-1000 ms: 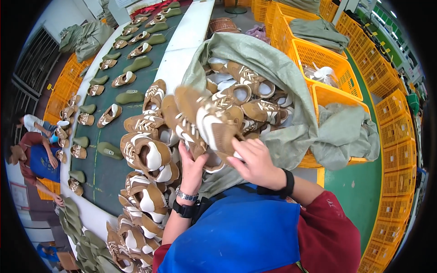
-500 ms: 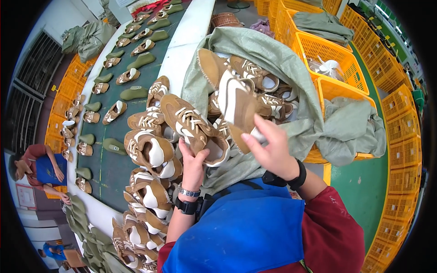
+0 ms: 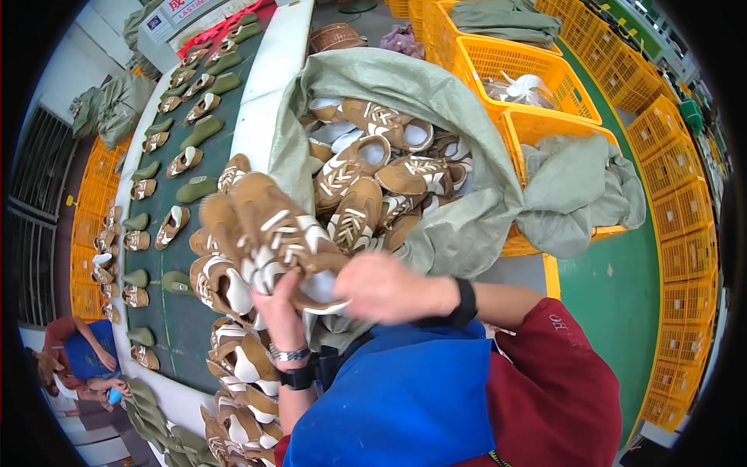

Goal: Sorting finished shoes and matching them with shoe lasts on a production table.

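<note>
My left hand is closed around brown-and-white lace-up sneakers, two of them side by side with toes pointing away and up to the left; their edges are blurred. My right hand is at the heel opening of the nearer sneaker, its fingers smeared by motion, so its grip is unclear. Beyond my hands, a grey-green woven sack lies open with several like sneakers inside. To the left of my left forearm, more sneakers are heaped along the edge of the bench.
A dark green conveyor belt carries green shoe lasts and sneakers in rows. Yellow crates stand at the right, one with a sack draped over it. At far left, another person works by a pile of green lasts.
The sneaker in my right hand has moved left from above the sack, beside the one in my left hand. My right hand came down and left with it. The whole view has shifted.
</note>
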The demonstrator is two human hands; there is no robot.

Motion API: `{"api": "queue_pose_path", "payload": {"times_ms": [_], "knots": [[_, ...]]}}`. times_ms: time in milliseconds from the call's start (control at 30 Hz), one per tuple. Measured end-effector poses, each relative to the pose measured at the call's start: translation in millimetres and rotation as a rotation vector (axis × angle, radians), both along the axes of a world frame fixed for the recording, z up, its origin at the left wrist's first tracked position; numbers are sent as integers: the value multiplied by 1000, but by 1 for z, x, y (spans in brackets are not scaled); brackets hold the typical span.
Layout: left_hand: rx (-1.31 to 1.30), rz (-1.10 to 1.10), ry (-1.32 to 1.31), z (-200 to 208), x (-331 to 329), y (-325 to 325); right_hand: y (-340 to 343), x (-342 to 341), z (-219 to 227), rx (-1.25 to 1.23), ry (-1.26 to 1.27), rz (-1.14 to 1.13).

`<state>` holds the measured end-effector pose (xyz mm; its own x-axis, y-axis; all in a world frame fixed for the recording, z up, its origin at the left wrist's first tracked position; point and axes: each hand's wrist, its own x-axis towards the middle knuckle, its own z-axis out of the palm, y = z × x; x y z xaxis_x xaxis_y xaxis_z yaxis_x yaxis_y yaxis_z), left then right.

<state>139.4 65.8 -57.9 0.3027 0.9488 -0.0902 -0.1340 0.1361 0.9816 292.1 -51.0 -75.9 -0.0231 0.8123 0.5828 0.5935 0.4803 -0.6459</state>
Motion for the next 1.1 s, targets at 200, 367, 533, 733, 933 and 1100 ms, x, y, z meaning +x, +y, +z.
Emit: {"api": "queue_pose_path", "payload": {"times_ms": [200,367,533,733,933,1100], "knots": [[88,-25,80,25,-15,-10,-92,94,-119,-1114,-610,-12],[114,-32,155,25,-10,-23,-63,93,-113,-967,-426,-322],[124,-80,147,24,-7,-27,3,111,-161,-1268,81,-596],[85,-78,203,27,-20,-31,-60,139,-130,-969,-456,-356],[68,-81,249,27,-19,-33,-136,90,-108,-604,-465,-358],[114,-121,287,24,-17,-36,-151,71,-119,-1133,-261,-2]]}}
